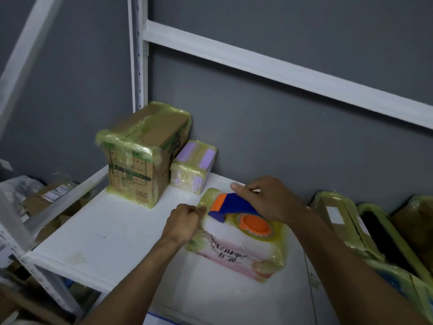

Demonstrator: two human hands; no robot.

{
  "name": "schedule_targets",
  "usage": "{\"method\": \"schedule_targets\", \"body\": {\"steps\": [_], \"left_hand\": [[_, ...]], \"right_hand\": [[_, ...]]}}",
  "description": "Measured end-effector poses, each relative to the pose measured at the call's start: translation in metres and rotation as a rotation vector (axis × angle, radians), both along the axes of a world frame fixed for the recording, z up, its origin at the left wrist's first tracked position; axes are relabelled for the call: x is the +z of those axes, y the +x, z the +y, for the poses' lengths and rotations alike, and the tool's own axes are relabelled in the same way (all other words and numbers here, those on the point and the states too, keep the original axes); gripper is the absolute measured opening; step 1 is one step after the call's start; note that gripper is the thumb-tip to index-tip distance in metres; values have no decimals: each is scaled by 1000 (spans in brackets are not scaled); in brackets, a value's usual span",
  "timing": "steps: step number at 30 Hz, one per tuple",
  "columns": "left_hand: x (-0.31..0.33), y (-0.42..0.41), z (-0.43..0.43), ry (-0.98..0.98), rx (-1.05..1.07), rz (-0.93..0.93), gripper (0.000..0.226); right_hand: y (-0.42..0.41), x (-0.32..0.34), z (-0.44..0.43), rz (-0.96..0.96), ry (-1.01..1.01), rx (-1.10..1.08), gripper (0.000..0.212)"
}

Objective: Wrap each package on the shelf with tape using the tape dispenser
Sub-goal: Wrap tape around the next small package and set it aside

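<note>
Left hand [185,222] pinches tape [208,198] | right hand [267,199] grips tape dispenser [234,204] | pink package [234,253] underneath: probably soft, light, slick; hold by edges

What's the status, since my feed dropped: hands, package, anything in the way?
Left hand pinches tape end; right hand grips tape dispenser. It sits on pink package, partly taped. Wrapped cardboard box stands apart, behind left; nothing blocking.

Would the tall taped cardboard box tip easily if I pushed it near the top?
Possibly: the tall cardboard box stands upright, taller than wide. Its glossy tape wrap probably makes it slippery to grip.
</note>
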State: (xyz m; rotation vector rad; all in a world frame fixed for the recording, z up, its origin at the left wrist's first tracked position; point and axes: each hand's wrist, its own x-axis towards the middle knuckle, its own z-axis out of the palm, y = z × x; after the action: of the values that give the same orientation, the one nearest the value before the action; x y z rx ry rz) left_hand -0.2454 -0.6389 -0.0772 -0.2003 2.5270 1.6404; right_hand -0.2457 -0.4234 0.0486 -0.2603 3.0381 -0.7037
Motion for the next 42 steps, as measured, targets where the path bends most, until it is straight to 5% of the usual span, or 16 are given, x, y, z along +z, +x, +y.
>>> {"method": "schedule_targets", "body": {"steps": [3,7,13,17,22,35,42], "left_hand": [[4,-15,-17,18,43,-9,53],[5,-23,-26,43,73,-25,43],[-11,-35,-30,8,68,30,76],[-15,-37,-27,14,12,221,40],[-19,-39,-28,10,-10,231,32],[-22,-41,-28,16,1,274,27],[-7,-28,-29,-96,-43,341,49]], "right_hand": [[0,7,-10,-147,41,86,62],[-4,4,-18,-91,25,111,62],[-6,-4,-14,-76,-47,58,58],[-5,-2,-5,-118,-177,67,44],[4,-12,-6,-25,-316,23,37],[11,3,19,-47,-74,27,53],[12,-4,22,-56,-121,15,48]]}}
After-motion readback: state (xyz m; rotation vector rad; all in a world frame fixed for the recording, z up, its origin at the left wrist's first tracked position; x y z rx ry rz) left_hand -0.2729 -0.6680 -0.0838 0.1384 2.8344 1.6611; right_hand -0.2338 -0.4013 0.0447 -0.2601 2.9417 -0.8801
